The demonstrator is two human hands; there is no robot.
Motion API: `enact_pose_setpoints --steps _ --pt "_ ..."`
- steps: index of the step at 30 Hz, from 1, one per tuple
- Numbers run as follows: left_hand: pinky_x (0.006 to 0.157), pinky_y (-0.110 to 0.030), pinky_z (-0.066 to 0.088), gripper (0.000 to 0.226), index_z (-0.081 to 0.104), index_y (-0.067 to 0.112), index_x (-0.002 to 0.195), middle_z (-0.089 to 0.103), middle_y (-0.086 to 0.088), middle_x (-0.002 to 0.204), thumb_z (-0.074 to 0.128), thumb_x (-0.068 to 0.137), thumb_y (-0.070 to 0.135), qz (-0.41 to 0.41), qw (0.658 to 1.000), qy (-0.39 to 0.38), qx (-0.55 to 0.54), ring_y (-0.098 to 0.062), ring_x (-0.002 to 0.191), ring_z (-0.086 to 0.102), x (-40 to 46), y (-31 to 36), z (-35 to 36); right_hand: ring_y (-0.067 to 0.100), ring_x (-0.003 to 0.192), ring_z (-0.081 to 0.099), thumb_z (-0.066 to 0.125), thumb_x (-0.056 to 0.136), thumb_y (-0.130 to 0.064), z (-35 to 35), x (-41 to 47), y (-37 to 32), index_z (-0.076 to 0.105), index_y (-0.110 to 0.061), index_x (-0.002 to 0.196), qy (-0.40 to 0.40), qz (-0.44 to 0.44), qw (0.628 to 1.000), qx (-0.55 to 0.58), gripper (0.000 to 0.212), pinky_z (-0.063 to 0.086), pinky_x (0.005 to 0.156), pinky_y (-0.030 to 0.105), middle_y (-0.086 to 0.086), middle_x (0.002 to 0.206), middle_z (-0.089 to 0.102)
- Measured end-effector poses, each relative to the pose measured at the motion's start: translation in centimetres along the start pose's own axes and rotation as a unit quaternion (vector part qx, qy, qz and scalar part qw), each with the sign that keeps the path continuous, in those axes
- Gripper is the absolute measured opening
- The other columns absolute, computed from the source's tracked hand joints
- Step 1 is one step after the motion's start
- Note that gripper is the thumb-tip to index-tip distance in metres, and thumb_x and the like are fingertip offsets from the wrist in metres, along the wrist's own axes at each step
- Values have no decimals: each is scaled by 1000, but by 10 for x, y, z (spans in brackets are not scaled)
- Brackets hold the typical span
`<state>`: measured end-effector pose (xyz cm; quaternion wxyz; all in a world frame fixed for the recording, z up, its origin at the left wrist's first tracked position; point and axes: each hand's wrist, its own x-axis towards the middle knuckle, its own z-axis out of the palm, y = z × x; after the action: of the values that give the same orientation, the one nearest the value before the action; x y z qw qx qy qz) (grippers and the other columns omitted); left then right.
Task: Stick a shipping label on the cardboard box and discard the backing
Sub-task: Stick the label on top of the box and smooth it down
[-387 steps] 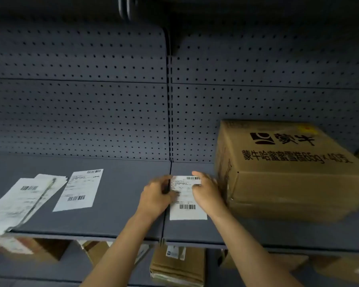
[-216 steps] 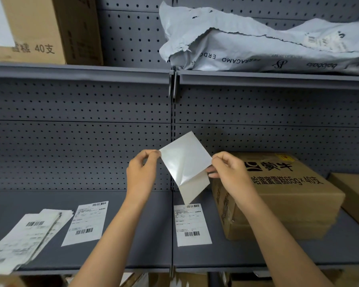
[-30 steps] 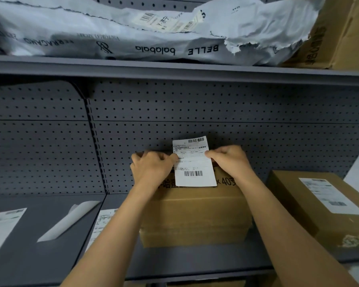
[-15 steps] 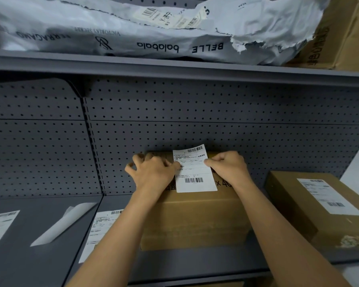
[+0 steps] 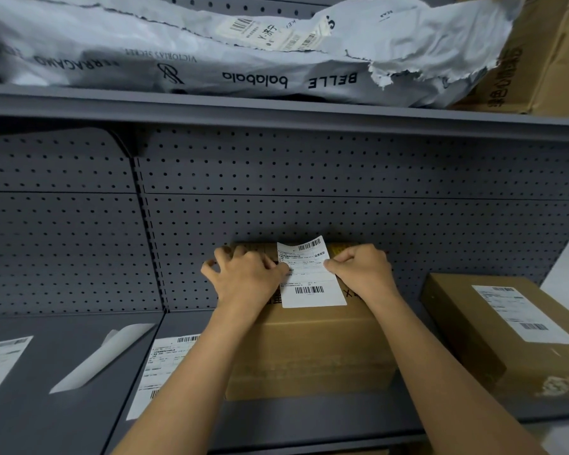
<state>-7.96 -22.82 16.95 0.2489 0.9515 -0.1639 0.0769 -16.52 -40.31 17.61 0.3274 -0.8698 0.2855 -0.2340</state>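
On the grey shelf (image 5: 309,418), both hands apparently pinch the shipping label (image 5: 309,277) between them atop the cardboard box (image 5: 309,353).

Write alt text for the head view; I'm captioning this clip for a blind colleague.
Two bare hands, left hand and right hand, press a white shipping label onto the top of a cardboard box on a grey metal shelf. A peeled backing sheet lies to the left.

shelf (image 5: 276,418): painted metal, matt grey | back panel (image 5: 309,165): perforated metal, matt | cardboard box (image 5: 309,349): brown corrugated card, dull | shipping label (image 5: 309,277): white printed paper, smooth | backing (image 5: 102,359): glossy paper | mailer bag (image 5: 178,50): crinkled grey plastic, torn
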Motion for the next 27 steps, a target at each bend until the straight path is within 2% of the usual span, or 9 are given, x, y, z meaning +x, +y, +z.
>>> enact_pose_setpoints --steps 5,9,11,16,20,22,25,27 --pt "111 -53 19 40 77 32 80 63 5 121 59 82 67 19 999 34 31 -31 130 35 -5 2 3 7 75 63 74 82 -33 4 -3 -1 68 -31 65 13 -6 999 -33 18 43 67 24 -22 67 61" --pt "112 -55 20 45 78 32 85 62 3 124 56 82 71 27 997 36 65 -31 131 35 -6 2 3 12 76 68 74 83 -31 5 -6 -2 74 -22 70 22 -18 998 -58 16 38 53 19 -16 66 65" --pt "113 -55 20 47 79 32 87 62 3 127 55 83 72 27 996 34 73 -32 132 34 -6 1 4 13 78 69 74 83 -33 6 -6 -2 75 -21 73 27 -21 997 -65 16 38 53 18 -14 67 66" --pt "111 -55 20 41 76 33 94 63 3 125 57 85 68 38 996 45 65 -32 131 36 -9 1 3 15 86 67 74 82 -32 3 -6 0 74 -22 93 40 -24 996 -69 15 48 68 26 -10 83 67" --pt "108 -52 23 27 72 38 107 64 5 129 57 91 54 75 994 60 47 -31 130 37 -10 1 2 15 83 67 64 90 -26 -1 -11 -5 70 -27 100 47 -53 994 -84 12 56 73 32 -13 78 67" --pt "106 -46 29 24 73 38 111 64 6 129 57 94 44 119 992 51 12 -30 129 39 -10 4 1 14 88 67 60 92 -23 0 -13 -9 71 -27 107 43 -93 991 -87 19 57 77 34 -12 92 72" --pt "103 -38 43 30 74 31 118 65 3 128 57 94 29 198 978 21 -59 -25 124 49 -10 9 3 16 109 60 55 96 -21 4 -18 -14 73 -27 115 5 -184 977 -108 27 49 94 35 -9 116 71" --pt "97 -34 48 34 73 24 123 66 3 128 55 93 23 224 971 4 -81 -22 122 55 -10 10 5 14 120 53 50 98 -23 4 -23 -18 69 -25 126 -26 -228 963 -138 34 38 98 24 -9 128 66"
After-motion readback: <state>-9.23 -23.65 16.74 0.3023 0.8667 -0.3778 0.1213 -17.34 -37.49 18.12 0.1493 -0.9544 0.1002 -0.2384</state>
